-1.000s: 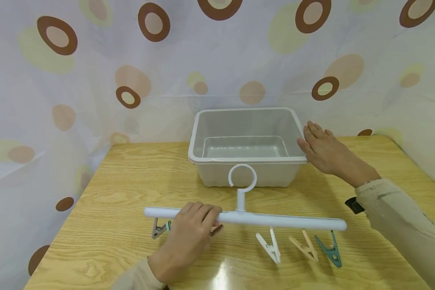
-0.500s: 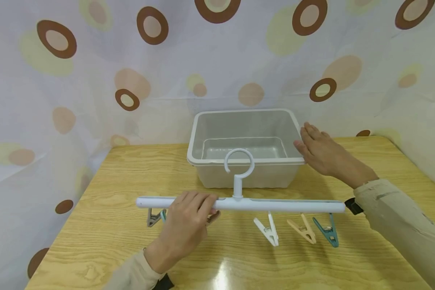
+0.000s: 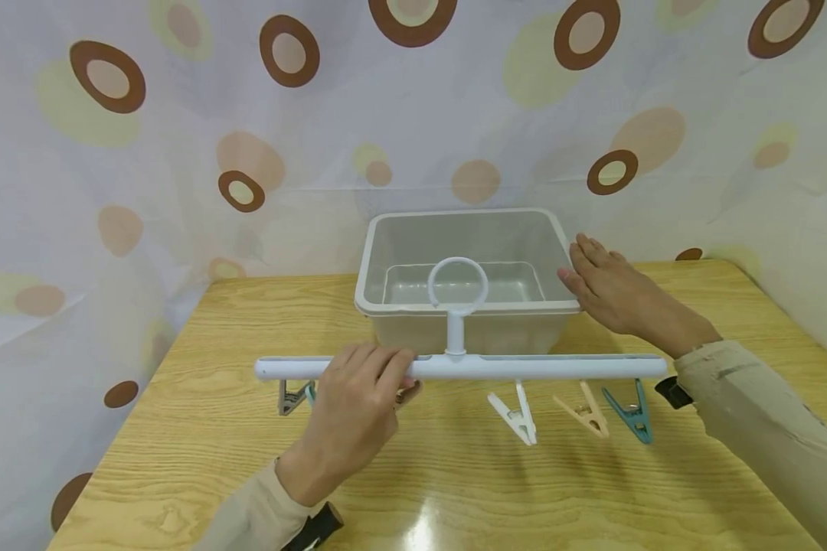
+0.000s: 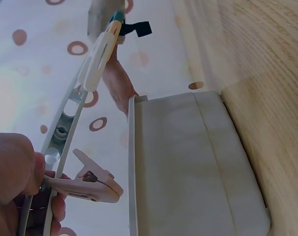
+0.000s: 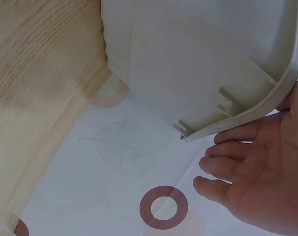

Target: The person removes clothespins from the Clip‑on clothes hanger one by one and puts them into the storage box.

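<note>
My left hand (image 3: 354, 405) grips the bar of a white clip hanger (image 3: 537, 367), left of its centre, holding it above the table. The round hook (image 3: 482, 283) points up in front of the grey plastic bin (image 3: 413, 329). Below the bar's right half hang a white clip (image 3: 517, 417), a beige clip (image 3: 588, 413) and a teal clip (image 3: 634, 415). A grey-brown clip (image 3: 291, 399) hangs at the left end; a teal one beside it is partly hidden. In the left wrist view a pinkish clip (image 4: 92, 187) sits by my fingers. With fingers extended, my right hand (image 3: 613, 291) touches the bin's right rim.
The bin stands at the back of a wooden table (image 3: 248, 467), near a curtain (image 3: 179, 99) with brown rings and pale spots. More curtain runs along the table's left and right sides. The table top reaches forward beneath the hanger.
My left hand has raised the hanger, levelling its bar; the hook now overlaps the bin's opening in the head view. My right hand has stayed at the bin's rim.
</note>
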Available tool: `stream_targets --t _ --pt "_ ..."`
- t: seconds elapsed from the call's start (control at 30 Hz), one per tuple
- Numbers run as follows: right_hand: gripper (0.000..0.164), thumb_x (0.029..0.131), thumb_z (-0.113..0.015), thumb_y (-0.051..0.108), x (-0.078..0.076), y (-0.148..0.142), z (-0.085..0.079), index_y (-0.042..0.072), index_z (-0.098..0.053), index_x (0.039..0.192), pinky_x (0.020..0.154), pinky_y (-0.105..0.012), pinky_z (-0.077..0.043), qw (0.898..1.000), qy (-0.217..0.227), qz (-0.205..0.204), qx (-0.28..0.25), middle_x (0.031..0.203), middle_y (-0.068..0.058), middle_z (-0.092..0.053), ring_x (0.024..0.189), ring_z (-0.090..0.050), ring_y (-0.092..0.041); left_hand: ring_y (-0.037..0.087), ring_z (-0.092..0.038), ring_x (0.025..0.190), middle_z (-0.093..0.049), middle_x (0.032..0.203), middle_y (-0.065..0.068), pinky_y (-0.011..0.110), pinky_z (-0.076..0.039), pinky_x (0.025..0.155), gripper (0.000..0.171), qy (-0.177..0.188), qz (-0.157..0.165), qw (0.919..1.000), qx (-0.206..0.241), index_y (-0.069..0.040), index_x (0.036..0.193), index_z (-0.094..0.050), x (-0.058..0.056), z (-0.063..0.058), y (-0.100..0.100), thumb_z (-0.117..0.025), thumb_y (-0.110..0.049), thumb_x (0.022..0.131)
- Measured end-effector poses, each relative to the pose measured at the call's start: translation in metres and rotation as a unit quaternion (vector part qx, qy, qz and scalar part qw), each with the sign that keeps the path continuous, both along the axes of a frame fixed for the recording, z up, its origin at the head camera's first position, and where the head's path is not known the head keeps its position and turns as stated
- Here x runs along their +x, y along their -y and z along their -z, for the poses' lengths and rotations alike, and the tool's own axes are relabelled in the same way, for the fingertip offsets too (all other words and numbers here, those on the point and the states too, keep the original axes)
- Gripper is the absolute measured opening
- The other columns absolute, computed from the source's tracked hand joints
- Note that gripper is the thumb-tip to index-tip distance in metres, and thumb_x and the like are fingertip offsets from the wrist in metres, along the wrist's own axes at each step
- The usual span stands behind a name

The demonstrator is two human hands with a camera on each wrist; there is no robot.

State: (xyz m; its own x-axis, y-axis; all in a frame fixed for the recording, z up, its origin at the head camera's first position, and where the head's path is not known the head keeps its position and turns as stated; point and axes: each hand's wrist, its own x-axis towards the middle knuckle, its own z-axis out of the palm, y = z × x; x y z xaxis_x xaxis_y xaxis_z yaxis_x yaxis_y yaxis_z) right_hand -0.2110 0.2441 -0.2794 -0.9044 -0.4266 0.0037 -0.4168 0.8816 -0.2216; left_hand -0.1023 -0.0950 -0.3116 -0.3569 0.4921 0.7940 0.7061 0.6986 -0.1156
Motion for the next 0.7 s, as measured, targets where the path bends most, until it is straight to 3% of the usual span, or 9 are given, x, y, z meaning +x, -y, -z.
stream_targets --t 0.13,0.27,0.4,0.57,0.7 --pt "0.068 0.107 -0.022 0.036 0.0 -0.002 0.0 -0.021 -0.014 0.143 0.11 -0.064 -0.01 1.0 -0.004 -0.008 0.0 0.151 -0.038 -0.004 0.141 -0.005 -0.052 0.022 -0.059 0.065 -0.067 0.08 0.007 0.034 -0.052 0.064 0.025 -0.007 -0.002 0.9999 0.008 0.001 0.092 -0.065 -0.002 -0.005 -0.001 -0.047 -0.014 0.101" --pt "0.068 0.107 -0.021 0.035 -0.001 -0.006 0.001 -0.023 -0.015 0.141 0.11 -0.065 -0.011 1.0 -0.006 -0.016 0.004 0.15 -0.04 -0.005 0.139 -0.006 -0.054 0.023 -0.062 0.067 -0.067 0.078 0.007 0.035 -0.052 0.063 0.008 -0.002 -0.003 0.9999 0.016 0.001 0.091 -0.066 -0.005 -0.01 0.0 -0.064 -0.005 0.088" --pt "0.071 0.106 -0.017 0.038 -0.002 -0.01 -0.002 -0.023 -0.012 0.141 0.111 -0.064 -0.009 1.0 -0.006 -0.003 0.001 0.15 -0.04 -0.003 0.139 -0.004 -0.054 0.026 -0.064 0.07 -0.065 0.078 0.008 0.036 -0.052 0.064 0.015 0.014 -0.01 0.9996 0.023 0.0 0.09 -0.067 -0.008 -0.015 0.002 -0.074 -0.001 0.077" --pt "0.07 0.106 -0.019 0.04 0.01 -0.02 -0.008 -0.017 -0.008 0.145 0.113 -0.06 -0.004 0.998 0.003 0.022 -0.054 0.154 -0.034 0.002 0.142 0.002 -0.048 0.026 -0.064 0.073 -0.065 0.082 0.009 0.038 -0.052 0.067 0.016 0.029 -0.019 0.9988 0.036 -0.001 0.09 -0.066 -0.01 -0.019 0.004 -0.076 -0.004 0.077" --pt "0.064 0.107 -0.02 0.035 0.026 -0.032 -0.007 -0.014 -0.012 0.146 0.112 -0.061 -0.007 0.991 -0.021 0.034 -0.128 0.154 -0.032 -0.003 0.142 -0.003 -0.048 0.026 -0.063 0.074 -0.065 0.084 0.008 0.037 -0.051 0.066 0.016 0.04 -0.01 0.9978 0.051 -0.001 0.093 -0.067 -0.01 -0.024 0.001 -0.075 -0.009 0.081"
